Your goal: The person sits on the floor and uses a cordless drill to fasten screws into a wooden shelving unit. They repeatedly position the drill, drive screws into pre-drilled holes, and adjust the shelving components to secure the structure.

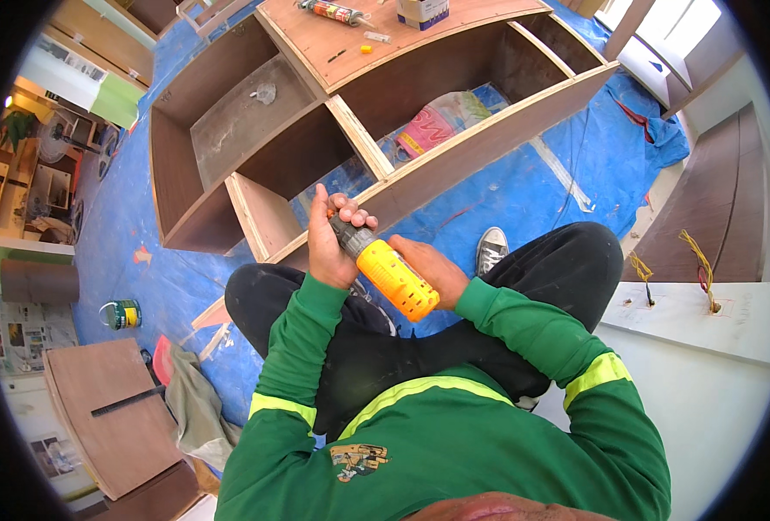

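A yellow and dark grey cordless drill point(395, 276) is held between both hands above my lap. My left hand point(322, 241) has its fingers curled round the dark chuck at the front end. A small orange bit of something shows by the left fingers; I cannot make out what it is. My right hand point(432, 271) is closed at the drill's far side, where its handle is mostly hidden. Just beyond the hands stands an unfinished wooden cabinet frame point(454, 165), open upward with several compartments. My hands do not touch the frame.
On the cabinet's plywood panel point(315, 39) lie a sealant tube point(334, 12), a small box point(423, 12) and a yellow piece point(366, 49). A pink printed bag point(437, 126) sits inside. Blue sheeting point(124, 260) covers the floor, with a paint can point(122, 314) at left. Wires point(702, 269) protrude at right.
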A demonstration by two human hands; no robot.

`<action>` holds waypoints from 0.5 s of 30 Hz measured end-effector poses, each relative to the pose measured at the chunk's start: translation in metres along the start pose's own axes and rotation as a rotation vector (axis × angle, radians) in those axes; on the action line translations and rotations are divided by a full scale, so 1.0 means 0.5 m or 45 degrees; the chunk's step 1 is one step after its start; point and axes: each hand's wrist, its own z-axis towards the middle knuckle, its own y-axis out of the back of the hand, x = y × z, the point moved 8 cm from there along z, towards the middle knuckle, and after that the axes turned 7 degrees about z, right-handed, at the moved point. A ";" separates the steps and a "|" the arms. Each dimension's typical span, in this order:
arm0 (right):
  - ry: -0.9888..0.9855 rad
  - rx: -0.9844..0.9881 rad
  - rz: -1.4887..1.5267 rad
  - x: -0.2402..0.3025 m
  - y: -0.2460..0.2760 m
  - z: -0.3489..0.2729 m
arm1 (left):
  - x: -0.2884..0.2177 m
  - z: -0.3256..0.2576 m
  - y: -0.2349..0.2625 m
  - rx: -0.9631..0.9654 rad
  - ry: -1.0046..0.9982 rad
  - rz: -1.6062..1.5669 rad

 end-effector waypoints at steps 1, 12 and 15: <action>0.004 0.001 -0.008 0.011 0.006 -0.001 | -0.003 0.003 0.003 -0.018 -0.021 0.024; -0.116 -0.181 0.140 0.070 0.101 -0.025 | -0.253 0.320 -0.009 -0.168 -0.062 1.356; -0.230 -0.269 0.337 0.091 0.129 -0.023 | -0.303 0.527 0.027 -0.184 -0.088 1.958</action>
